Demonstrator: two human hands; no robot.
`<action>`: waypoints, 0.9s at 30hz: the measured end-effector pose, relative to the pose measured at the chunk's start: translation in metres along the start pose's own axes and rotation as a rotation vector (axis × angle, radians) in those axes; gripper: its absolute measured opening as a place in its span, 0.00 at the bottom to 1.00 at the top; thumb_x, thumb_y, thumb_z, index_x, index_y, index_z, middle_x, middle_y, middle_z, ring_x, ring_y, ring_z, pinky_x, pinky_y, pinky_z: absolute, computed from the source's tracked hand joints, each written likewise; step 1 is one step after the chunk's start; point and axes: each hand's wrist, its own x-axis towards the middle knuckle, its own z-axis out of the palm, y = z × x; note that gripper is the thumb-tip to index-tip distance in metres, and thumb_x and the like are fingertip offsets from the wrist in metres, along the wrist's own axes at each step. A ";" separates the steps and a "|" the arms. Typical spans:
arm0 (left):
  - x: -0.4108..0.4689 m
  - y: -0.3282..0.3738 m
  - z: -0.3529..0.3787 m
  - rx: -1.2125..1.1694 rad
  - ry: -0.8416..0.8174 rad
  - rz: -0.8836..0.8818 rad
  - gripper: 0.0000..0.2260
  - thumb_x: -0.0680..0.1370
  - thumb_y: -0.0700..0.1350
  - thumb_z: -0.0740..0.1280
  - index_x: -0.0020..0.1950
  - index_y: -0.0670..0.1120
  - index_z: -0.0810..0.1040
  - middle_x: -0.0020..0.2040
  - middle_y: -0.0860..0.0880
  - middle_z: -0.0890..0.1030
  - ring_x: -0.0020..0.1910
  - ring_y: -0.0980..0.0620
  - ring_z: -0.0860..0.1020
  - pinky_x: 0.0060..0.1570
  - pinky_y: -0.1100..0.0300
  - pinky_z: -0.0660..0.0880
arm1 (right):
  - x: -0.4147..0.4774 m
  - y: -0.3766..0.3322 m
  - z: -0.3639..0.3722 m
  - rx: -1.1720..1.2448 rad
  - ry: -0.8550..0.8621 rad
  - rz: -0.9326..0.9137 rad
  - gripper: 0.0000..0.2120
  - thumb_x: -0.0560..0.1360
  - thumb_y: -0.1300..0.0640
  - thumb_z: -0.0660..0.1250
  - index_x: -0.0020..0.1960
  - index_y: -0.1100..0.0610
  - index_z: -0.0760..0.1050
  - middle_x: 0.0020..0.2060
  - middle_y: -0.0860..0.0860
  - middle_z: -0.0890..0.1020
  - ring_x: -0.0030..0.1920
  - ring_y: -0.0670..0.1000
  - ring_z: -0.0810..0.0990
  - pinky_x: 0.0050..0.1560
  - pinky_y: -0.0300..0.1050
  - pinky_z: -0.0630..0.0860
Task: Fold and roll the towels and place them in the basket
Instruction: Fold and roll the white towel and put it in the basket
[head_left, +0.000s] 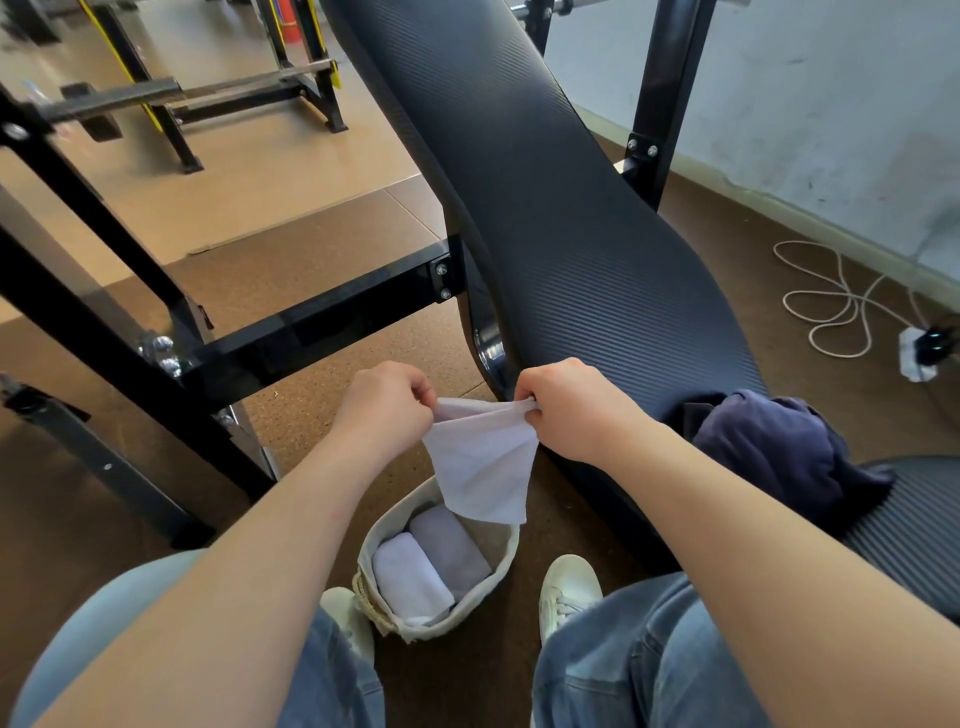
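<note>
Towel (480, 467), white, hangs in the air over the basket (514, 545), pinched at its top edge by left hand (387, 410) and right hand (569, 410), fingers curled on the cloth. Limp and light by the look of its drape; likely creases easily. Best held at the corners (two rolled towels (431, 564) already sit in the basket). Dark cloth (779, 447) lies on the bench (571, 218).

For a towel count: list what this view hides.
Head view:
- basket far side: behind the hanging towel.
- anything under the white roll and lilac roll: covered by them.
- dark cloth on the bench: bunched, kind unclear.
</note>
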 end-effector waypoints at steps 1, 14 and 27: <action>0.001 0.000 0.000 0.016 -0.044 0.022 0.14 0.79 0.36 0.67 0.41 0.54 0.82 0.52 0.52 0.80 0.50 0.52 0.76 0.42 0.62 0.72 | 0.000 0.000 0.000 0.000 0.013 0.014 0.12 0.80 0.62 0.69 0.62 0.52 0.80 0.53 0.51 0.82 0.48 0.50 0.78 0.40 0.37 0.72; -0.010 -0.005 -0.019 0.077 -0.280 0.406 0.10 0.81 0.53 0.67 0.44 0.52 0.84 0.48 0.55 0.79 0.48 0.55 0.77 0.45 0.61 0.77 | 0.000 0.009 -0.011 0.216 0.185 0.105 0.07 0.81 0.59 0.67 0.56 0.53 0.83 0.47 0.48 0.81 0.46 0.48 0.77 0.40 0.34 0.70; 0.002 -0.013 -0.009 -0.203 0.147 0.345 0.10 0.81 0.48 0.70 0.62 0.53 0.78 0.52 0.57 0.79 0.51 0.55 0.78 0.48 0.63 0.76 | -0.001 0.013 -0.022 0.279 0.097 0.175 0.03 0.82 0.57 0.66 0.54 0.50 0.77 0.46 0.46 0.79 0.43 0.45 0.76 0.35 0.33 0.66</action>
